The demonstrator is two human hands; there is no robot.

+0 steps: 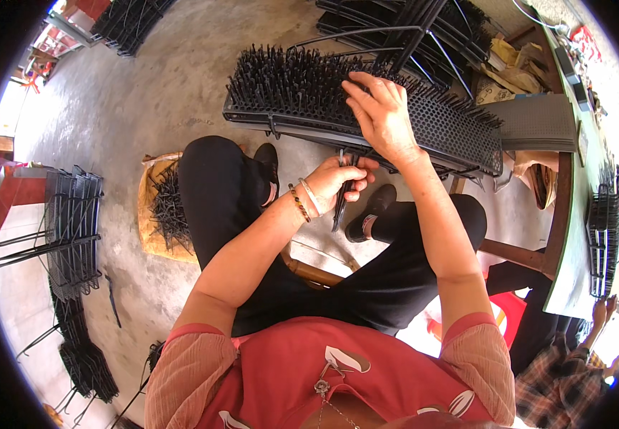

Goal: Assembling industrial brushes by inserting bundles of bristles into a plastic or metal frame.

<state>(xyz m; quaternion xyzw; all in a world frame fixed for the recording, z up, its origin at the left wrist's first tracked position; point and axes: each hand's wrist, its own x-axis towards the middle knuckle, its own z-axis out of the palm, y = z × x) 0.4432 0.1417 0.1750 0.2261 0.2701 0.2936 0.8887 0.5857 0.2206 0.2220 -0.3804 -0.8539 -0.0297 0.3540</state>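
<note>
My left hand (334,182) is closed around a bundle of thin black sticks (339,207), held upright below the front edge of a rack. The long black perforated rack (452,132) lies across in front of me, with many black sticks (274,79) standing in its holes on the left and middle. Over the middle of the rack, my right hand (381,114) has its fingers curled down among the standing sticks. Its fingertips seem pinched together, but what they hold is hidden. Much of the rack's right part shows bare holes.
A yellow sack (154,239) with loose black sticks lies left of my knee. Stacked black racks (73,229) stand at the far left, more (424,28) behind the work. On the right, another person's hand (602,307) is near a rack on a pale table (570,279).
</note>
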